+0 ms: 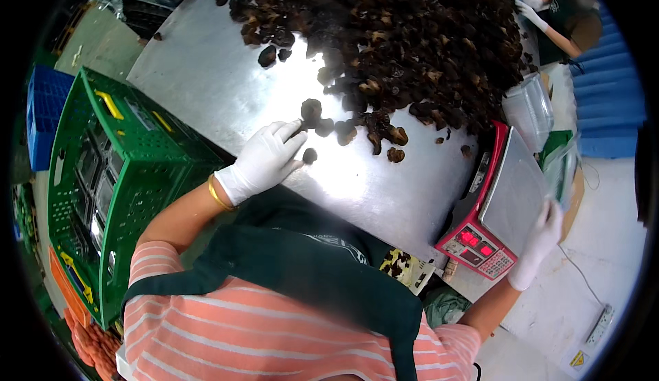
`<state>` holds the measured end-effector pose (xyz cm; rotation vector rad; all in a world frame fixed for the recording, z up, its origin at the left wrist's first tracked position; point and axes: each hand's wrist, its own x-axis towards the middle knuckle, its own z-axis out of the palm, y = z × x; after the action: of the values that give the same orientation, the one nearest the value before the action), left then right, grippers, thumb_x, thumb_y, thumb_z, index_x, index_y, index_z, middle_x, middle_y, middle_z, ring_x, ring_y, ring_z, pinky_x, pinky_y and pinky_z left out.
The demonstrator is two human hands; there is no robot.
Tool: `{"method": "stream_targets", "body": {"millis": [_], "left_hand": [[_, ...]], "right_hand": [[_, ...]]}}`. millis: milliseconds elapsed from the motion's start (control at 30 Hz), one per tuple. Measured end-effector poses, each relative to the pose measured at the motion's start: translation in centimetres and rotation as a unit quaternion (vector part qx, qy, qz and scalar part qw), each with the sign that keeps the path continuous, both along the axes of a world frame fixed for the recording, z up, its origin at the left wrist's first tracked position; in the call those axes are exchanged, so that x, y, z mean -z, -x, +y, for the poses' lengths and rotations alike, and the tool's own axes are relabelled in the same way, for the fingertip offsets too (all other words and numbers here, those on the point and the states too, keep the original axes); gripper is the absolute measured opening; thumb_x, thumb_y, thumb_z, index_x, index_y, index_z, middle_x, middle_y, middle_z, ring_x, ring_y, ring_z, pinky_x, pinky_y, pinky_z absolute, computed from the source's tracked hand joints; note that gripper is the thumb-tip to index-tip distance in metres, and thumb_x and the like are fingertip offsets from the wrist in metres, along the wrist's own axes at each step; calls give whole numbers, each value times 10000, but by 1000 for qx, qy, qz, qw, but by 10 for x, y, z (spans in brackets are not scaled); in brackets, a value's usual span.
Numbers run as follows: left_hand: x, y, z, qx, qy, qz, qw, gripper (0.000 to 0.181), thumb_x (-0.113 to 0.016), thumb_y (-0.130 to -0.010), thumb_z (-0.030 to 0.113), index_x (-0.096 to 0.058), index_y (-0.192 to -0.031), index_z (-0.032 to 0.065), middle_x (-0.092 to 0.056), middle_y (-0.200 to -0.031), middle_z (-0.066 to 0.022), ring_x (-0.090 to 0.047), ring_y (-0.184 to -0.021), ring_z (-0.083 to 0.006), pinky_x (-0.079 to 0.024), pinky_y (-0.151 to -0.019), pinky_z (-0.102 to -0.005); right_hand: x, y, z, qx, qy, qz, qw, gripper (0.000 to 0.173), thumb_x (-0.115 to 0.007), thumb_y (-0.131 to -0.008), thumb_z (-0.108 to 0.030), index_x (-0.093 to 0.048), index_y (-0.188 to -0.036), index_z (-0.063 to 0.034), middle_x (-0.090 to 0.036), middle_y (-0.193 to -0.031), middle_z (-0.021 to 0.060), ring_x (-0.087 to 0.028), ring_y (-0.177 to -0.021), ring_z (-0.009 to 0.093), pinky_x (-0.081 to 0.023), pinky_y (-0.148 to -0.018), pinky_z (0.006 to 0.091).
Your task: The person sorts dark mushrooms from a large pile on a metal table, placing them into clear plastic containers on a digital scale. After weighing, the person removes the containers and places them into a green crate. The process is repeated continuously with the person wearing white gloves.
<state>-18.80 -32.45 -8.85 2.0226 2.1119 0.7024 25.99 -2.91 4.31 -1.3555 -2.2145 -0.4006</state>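
My left hand, in a white glove, reaches over the metal table with its fingers apart. Its fingertips are at a dark piece of fungus, which looks like wood ear; whether they touch cannot be made out. A smaller dark piece lies beside the thumb. My right hand, also gloved and blurred, is at the right side of a red digital scale with a bare metal plate. Its fingers close on the lower edge of a blurred clear plastic tray.
A large heap of dark fungus covers the table's far side. Stacked clear trays stand behind the scale. At left is a green crate holding clear trays. Another person's gloved hands work at the far right. A power strip lies low right.
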Motion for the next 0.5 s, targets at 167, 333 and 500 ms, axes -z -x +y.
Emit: {"method": "stream_targets", "body": {"millis": [167,333,500], "left_hand": [[11,5,39,-43,-61,-32,997,533,-773,-699,160,-576,-1163,-16,-525,-1273,-234,-540,-1104,-388,-455,-931,-442],[-2,15,25,-48,-39,-58,996,720,-816,-690,274,-495,-1264,-18,-459,-1341,-249,-480,-1181,-413,-406,-1000,-452],[0,15,20,-57,-12,-41,997,1120,-850,-614,438,-260,-1408,-87,-256,-1445,-356,-335,-1306,-483,-310,-1081,-492]], "right_hand": [[36,16,-66,57,75,8,996,275,-667,-852,-83,-636,-1117,-15,-661,-1057,147,-627,-987,297,-482,-888,355],[31,173,-95,-236,192,50,951,461,-709,-786,-75,-582,-1226,-18,-606,-1193,169,-563,-1107,332,-438,-976,410],[115,319,-54,-205,201,-1,958,631,-605,-876,-397,-459,-1337,9,-389,-1404,303,-442,-1241,435,-382,-1039,465]]}}
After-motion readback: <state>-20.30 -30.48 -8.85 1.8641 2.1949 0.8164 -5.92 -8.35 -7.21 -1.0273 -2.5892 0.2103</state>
